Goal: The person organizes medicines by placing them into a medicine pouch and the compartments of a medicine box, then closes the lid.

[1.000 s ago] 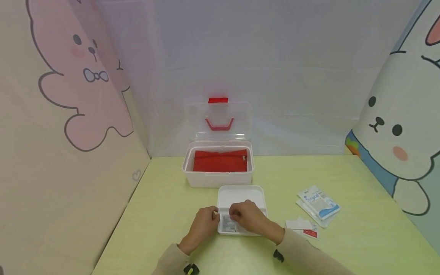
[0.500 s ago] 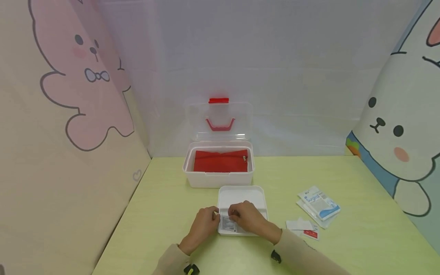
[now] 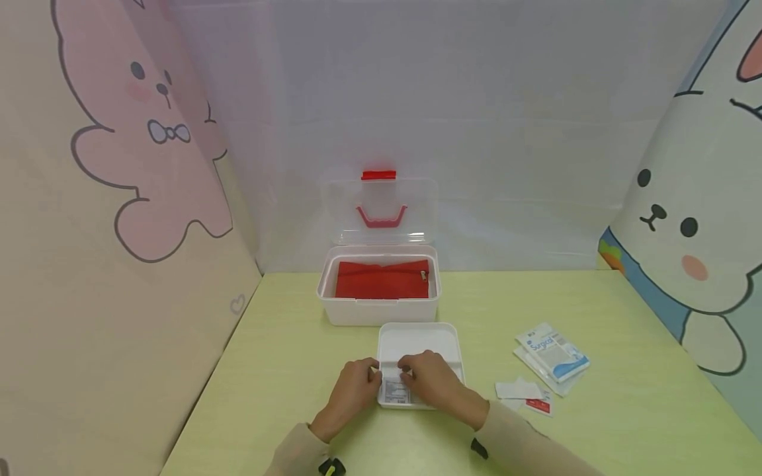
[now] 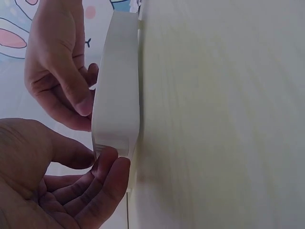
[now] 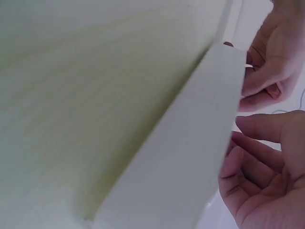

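Observation:
A small white plastic box point(image 3: 419, 404) lies on the table with its lid point(image 3: 419, 338) laid back. My left hand point(image 3: 351, 393) pinches the left wall of this box, thumb at the rim and fingers on the outside, as the left wrist view shows. Inside, at the left, lies a flat clear packet with printing point(image 3: 395, 391). My right hand point(image 3: 434, 380) reaches over the box, fingers bent beside the packet. Its thumb and forefinger look apart, with nothing seen between them. The box wall hides some of its fingertips in the right wrist view point(image 5: 262, 157).
Behind stands a larger white box point(image 3: 381, 311) holding a red zip pouch point(image 3: 382, 281), its clear lid point(image 3: 345, 211) raised. On the right lie packets marked "Surgical" point(image 3: 553, 354), and nearer, small white packets point(image 3: 519, 389) with a red-marked one point(image 3: 538, 406).
My right hand has risen slightly, and its thumb and forefinger have parted a little over the packet. The left hand stays on the box wall.

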Demonstrator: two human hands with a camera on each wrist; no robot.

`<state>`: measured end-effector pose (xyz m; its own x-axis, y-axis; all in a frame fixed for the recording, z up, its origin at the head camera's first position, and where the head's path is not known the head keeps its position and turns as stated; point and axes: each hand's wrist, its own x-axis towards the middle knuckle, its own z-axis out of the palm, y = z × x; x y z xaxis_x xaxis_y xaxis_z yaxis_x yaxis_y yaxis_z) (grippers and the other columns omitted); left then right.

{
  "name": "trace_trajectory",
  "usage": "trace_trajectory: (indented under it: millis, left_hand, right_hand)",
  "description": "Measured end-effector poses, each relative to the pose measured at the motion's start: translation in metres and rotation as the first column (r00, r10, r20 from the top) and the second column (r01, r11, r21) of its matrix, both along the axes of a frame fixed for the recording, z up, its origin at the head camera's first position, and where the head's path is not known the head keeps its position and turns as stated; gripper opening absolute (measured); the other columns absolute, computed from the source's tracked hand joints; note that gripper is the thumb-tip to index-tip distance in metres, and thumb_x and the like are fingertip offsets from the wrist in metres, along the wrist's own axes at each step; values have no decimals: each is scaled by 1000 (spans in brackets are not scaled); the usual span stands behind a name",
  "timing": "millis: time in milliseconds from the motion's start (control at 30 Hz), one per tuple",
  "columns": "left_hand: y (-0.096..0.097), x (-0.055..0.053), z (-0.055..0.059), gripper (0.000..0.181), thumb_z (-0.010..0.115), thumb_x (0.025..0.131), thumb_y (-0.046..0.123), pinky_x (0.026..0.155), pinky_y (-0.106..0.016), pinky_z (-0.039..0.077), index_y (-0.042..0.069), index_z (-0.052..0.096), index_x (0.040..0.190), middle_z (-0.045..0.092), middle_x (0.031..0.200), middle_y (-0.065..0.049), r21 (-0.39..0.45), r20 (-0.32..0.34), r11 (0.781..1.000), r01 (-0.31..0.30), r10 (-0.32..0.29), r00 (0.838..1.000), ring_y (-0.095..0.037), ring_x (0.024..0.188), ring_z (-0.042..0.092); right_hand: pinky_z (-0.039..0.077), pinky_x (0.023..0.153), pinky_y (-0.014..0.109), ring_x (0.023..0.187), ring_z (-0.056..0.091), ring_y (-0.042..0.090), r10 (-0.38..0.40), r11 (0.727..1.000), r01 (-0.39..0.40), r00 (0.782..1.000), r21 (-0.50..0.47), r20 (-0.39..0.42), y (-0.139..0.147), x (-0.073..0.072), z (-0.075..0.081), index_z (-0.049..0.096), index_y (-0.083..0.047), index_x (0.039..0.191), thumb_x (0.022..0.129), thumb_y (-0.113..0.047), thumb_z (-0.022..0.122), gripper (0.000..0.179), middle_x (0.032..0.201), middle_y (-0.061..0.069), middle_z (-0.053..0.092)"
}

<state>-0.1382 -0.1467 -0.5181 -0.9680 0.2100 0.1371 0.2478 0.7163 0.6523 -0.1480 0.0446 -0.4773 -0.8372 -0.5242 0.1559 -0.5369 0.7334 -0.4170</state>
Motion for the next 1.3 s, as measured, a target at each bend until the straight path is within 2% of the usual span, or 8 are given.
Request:
trace_trajectory:
  millis: [167,367,533,767,1033,1300]
  left_hand:
    - [0,-1,0,17,61,89,5,43,-18,37,-6,69,99,56,57,4,-1,4,1000,-7,7,1000,0,46,42]
    - [0,-2,0,17,61,89,5,43,-18,36,-6,69,98,54,57,4,-5,4,1000,-14,14,1000,-1,46,42]
    - [0,-1,-1,17,61,89,4,43,-18,37,-6,69,100,55,58,4,-1,13,1000,-9,9,1000,-1,46,42]
    - [1,-1,1,20,60,90,6,43,-17,38,-7,68,103,57,60,3,10,21,1000,-8,8,1000,-1,47,44]
    - [2,-2,3,21,59,92,8,43,-18,37,-6,69,104,56,60,4,13,39,1000,-13,12,999,-2,47,43]
    - [0,0,-3,20,60,90,6,41,-17,36,-7,69,103,55,57,5,15,13,1000,2,-2,1000,0,44,41]
  right_hand:
    - [50,62,24,69,64,10,-20,998,16,998,-66,-51,6,-4,11,74,-8,95,84,-8,72,11,81,1,74]
    - [53,67,22,72,65,7,-31,994,26,998,-104,-54,18,-10,25,74,-10,95,84,-11,73,10,86,-2,74]
    - [53,69,25,76,67,12,-52,994,46,997,-95,-62,34,-12,41,73,-11,96,84,-12,75,13,90,-1,74]
    - [55,79,35,91,67,20,-95,995,95,995,-12,-2,67,-12,57,70,-11,107,85,-16,75,24,103,3,73]
    - [54,75,35,90,66,22,-65,997,67,996,40,-59,121,-11,56,69,-10,110,83,-16,76,29,105,3,72]
    - [53,74,33,92,66,26,-61,995,57,997,83,47,157,1,41,68,-8,111,82,-16,77,30,108,6,70]
